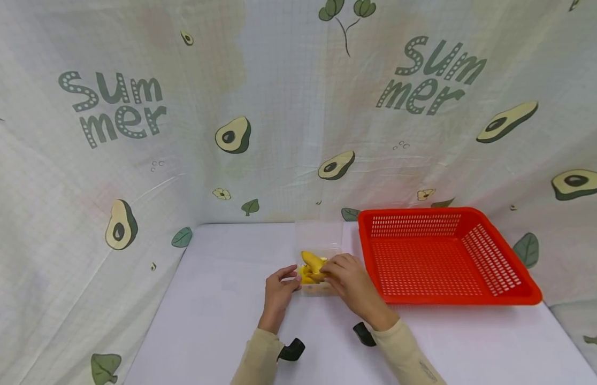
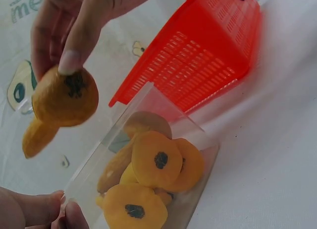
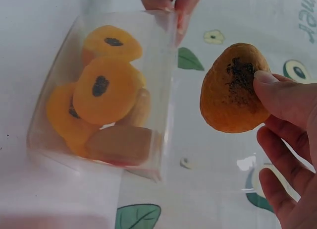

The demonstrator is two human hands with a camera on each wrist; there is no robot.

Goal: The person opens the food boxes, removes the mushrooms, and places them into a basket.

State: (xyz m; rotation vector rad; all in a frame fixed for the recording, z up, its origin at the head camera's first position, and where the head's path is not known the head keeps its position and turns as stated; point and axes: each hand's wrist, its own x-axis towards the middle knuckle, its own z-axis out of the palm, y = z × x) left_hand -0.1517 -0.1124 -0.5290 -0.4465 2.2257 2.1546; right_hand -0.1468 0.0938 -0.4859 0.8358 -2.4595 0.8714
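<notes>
A clear plastic box holds several orange-yellow buns, each with a dark speckled patch on top. My right hand pinches one bun between thumb and fingers, above the box. Beyond that bun in the left wrist view, a longer yellow piece sticks out; the right wrist view hides it. At the box's left side, my left hand grips the rim with thumb and finger. The box's clear lid stands back behind it.
A red perforated plastic basket stands to the right of the box on the white table. Behind the table hangs a pale cloth printed with avocados and leaves. Dark wrist camera mounts show by both sleeves.
</notes>
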